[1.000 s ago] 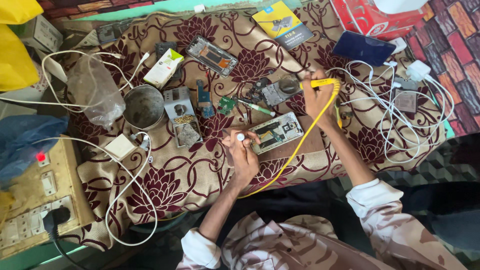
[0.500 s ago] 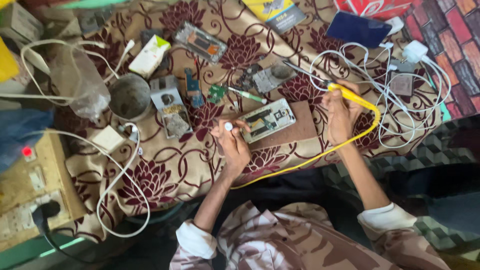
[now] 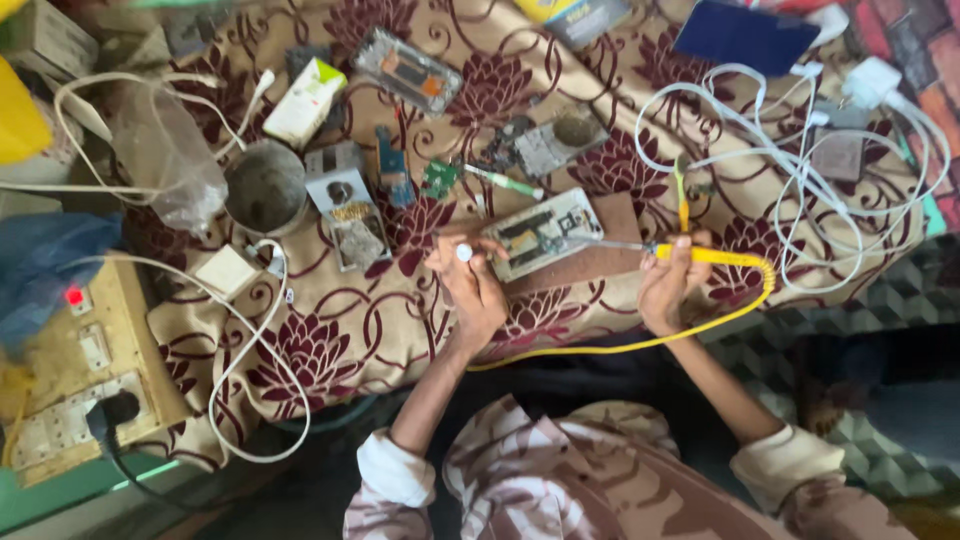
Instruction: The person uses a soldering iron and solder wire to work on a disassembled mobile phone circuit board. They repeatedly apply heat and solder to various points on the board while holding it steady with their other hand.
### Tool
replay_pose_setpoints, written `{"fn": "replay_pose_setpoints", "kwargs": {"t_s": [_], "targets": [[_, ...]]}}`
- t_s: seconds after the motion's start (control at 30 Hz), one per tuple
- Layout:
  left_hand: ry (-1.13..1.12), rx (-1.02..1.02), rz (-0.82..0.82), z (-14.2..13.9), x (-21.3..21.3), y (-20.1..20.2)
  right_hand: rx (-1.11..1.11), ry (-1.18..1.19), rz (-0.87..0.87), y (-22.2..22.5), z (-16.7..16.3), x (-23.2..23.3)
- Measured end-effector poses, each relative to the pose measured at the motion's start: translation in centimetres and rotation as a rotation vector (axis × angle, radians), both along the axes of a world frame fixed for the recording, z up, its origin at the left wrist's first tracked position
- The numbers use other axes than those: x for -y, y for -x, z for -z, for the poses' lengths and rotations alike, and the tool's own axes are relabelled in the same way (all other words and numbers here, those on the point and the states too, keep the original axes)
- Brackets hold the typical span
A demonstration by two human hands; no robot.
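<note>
1. We hold the yellow-handled soldering iron point(image 3: 700, 254) clenched in our right hand point(image 3: 668, 285), its thin metal tip reaching left onto the opened phone body with its bare circuit board point(image 3: 545, 232), which lies on a brown rectangular board point(image 3: 600, 262) near the middle of the maroon-flowered cream cloth point(image 3: 330, 330)

2. Our left hand point(image 3: 470, 285) pinches a small white round piece point(image 3: 463, 253) between thumb and fingers, just beside the left end of the phone body; it may be a spool of solder, though the view is too soft to be sure

3. To do this well, we judge the tip should rest only on the one joint, with the right wrist braced on the brown board so the iron does not wander

4. We keep the yellow cord point(image 3: 640, 340), which loops back along the near edge of the cloth, slack and away from the tip

5. The tangle of white cables point(image 3: 800, 160) toward the right edge and the grey metal cup point(image 3: 265, 187) toward the left lie well apart from the work, so nothing crowds the hands
</note>
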State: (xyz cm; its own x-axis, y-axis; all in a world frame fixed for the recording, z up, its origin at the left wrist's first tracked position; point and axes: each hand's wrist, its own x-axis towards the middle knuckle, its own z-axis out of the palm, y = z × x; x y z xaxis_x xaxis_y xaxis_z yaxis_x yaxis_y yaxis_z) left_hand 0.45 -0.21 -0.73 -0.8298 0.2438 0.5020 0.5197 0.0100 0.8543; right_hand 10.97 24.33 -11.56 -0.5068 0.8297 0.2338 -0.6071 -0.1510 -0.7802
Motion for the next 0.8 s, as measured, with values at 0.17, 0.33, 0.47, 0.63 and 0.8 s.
{"fn": "replay_pose_setpoints", "kwargs": {"t_s": [0.17,0.33,0.47,0.63,0.8], "targets": [[-0.02,-0.132,-0.015,0.0,-0.1,0.0,0.042,-0.294,-0.008,-1.1,-0.5,1.0],[-0.052,-0.102,-0.004,0.8,-0.6,0.5,0.065,-0.361,0.038,-1.1,-0.7,1.2],[-0.058,-0.047,0.021,1.1,-0.6,0.6,0.05,-0.318,0.032,-1.0,-0.6,1.0],[-0.059,-0.056,0.008,0.9,-0.4,0.3,0.07,-0.303,0.009,-1.2,-0.6,1.1],[-0.051,-0.042,0.003,-0.1,-0.5,0.2,0.072,-0.285,0.003,-1.3,-0.8,1.2]]}}
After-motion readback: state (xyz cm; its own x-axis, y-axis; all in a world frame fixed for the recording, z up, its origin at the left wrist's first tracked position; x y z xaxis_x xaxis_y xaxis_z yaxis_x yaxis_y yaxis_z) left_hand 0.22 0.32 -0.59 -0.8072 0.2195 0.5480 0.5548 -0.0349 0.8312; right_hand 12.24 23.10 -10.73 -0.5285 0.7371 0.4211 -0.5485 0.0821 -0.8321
